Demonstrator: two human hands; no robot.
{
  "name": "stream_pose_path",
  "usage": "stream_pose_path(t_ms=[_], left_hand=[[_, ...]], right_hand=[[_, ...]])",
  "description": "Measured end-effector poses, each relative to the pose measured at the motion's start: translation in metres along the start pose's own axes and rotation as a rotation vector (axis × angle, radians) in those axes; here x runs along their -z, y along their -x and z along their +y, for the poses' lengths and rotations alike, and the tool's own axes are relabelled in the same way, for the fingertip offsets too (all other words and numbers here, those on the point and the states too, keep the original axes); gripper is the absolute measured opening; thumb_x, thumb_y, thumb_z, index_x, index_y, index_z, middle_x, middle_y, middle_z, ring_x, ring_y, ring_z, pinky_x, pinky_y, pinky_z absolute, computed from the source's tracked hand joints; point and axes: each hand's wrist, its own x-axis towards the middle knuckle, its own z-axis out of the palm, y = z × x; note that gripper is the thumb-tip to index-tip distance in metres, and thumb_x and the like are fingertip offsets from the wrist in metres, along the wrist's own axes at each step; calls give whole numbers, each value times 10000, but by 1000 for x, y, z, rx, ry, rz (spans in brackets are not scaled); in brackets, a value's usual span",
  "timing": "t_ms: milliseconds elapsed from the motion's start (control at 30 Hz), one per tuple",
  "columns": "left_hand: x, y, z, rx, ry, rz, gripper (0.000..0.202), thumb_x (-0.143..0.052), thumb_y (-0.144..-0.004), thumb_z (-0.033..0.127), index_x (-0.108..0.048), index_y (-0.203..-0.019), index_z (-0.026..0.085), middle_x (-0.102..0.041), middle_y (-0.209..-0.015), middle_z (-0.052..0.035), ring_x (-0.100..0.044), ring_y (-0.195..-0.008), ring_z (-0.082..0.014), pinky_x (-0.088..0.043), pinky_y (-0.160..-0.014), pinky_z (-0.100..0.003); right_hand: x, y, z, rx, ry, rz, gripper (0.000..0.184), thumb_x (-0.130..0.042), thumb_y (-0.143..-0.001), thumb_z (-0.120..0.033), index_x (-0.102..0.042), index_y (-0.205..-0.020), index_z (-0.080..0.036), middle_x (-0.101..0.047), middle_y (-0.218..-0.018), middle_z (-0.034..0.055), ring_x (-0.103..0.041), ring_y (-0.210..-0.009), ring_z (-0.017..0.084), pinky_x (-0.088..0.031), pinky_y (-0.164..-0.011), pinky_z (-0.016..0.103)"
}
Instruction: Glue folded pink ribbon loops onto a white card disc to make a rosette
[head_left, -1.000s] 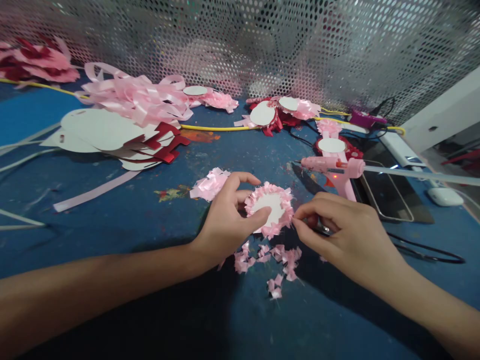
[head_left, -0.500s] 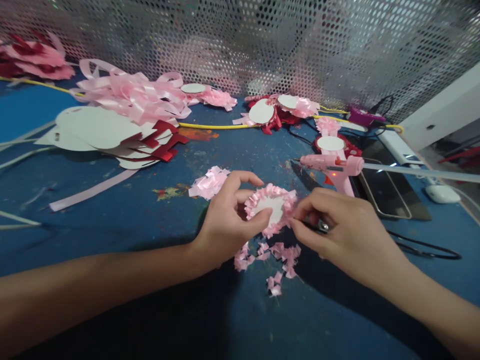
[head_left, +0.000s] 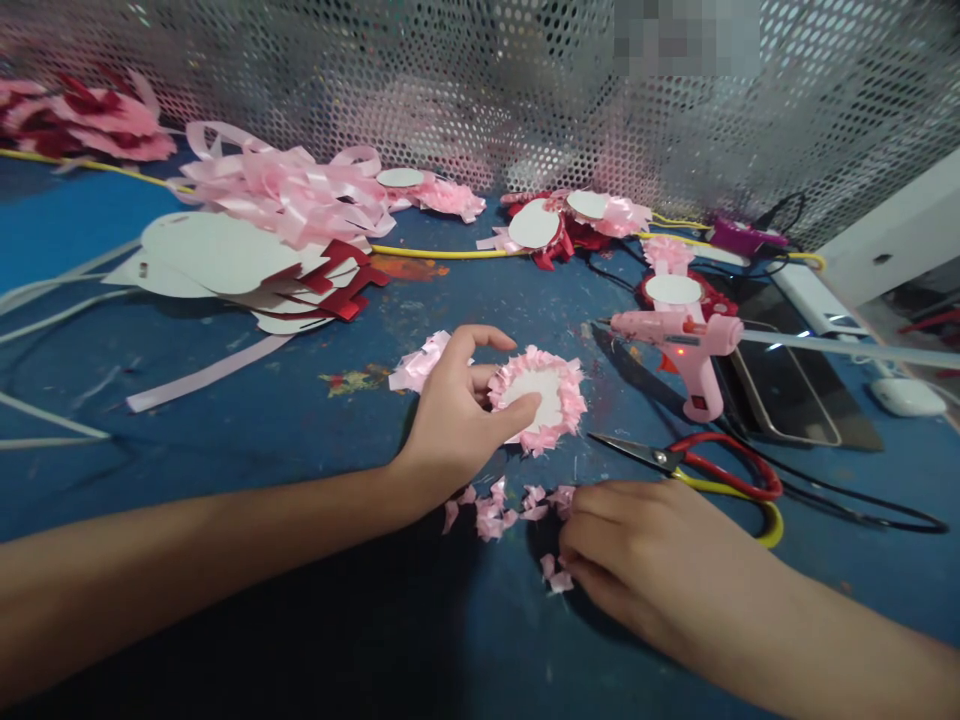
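My left hand (head_left: 457,420) grips a rosette (head_left: 551,395), a white disc edged with ruffled pink ribbon, with the thumb on the disc. Behind the fingers lies a pink ribbon piece (head_left: 417,365), partly covered. My right hand (head_left: 630,550) rests low over the small pink ribbon scraps (head_left: 491,512). Its fingers are curled together, and what they hold, if anything, is hidden. Scissors (head_left: 701,465) with red and yellow handles lie beyond the right hand. A pink glue gun (head_left: 675,335) with a lit red light stands farther back.
Looped pink ribbons (head_left: 292,185) and stacked white cutouts with red strips (head_left: 225,255) lie at the back left. Finished-looking rosettes (head_left: 536,225) sit along a yellow cable (head_left: 450,254). A phone (head_left: 787,385) and white earbud case (head_left: 907,397) are at the right. Perforated metal (head_left: 450,90) borders the table.
My right hand has left the rosette's edge and dropped down toward me to the scraps, uncovering the scissors. The left hand keeps hold of the rosette. The view has shifted slightly.
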Motion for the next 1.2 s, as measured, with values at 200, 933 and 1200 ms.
stream_pose_path(t_ms=[200, 933, 1200], left_hand=[[-1, 4, 1, -24, -42, -25, 380, -695, -712, 150, -453, -991, 239, -326, -471, 131, -285, -393, -43, -211, -385, -161], [-2, 2, 3, 1, 21, -25, 377, -695, -700, 157, -445, -970, 238, -401, -469, 120, -331, -379, -48, -217, -383, -169], [-1, 2, 0, 15, -20, -38, 371, -703, -713, 183, -464, -990, 242, -404, -487, 109, -356, -414, -62, -251, -404, -173]], right_hand=[[26, -5, 9, -233, -205, 402, 110, -610, -802, -130, -630, -722, -202, -547, -628, -51, -490, -543, 73, -347, -523, 207], [19, -2, 6, -38, -161, 48, 66, -621, -838, -195, -614, -774, -210, -622, -723, -37, -569, -623, 99, -354, -535, 236], [-11, -3, -2, 116, 107, 2, 91, -569, -852, -125, -589, -825, -210, -629, -770, -24, -565, -641, 126, -285, -519, 308]])
